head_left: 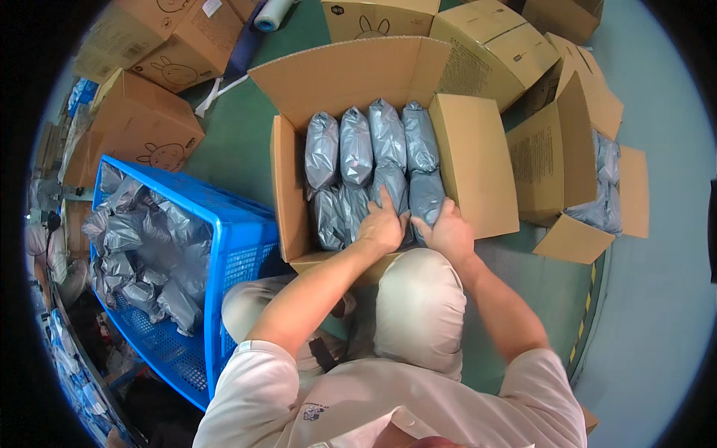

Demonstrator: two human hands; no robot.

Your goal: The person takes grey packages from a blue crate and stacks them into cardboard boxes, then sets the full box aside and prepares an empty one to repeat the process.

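An open cardboard box (346,63) stands before my knees, holding two rows of puffy grey plastic bags. In its near row, my left hand (382,226) grips the lower part of one grey plastic bag (391,181), its index finger laid along the top and its thumb at the right side. Just to the right, my right hand (450,233) is closed on the lower right side of the corner grey plastic bag (426,193). Some fingertips of both hands are hidden between the bags. Upright bags such as the far-row bag (323,149) fill the back.
A blue plastic crate (224,291), piled with loose grey bags (142,231), leans at my left. To the right stands another open carton (541,160) with grey bags. Closed cartons (493,48) line the back, and a white roll (273,13) lies on the green floor.
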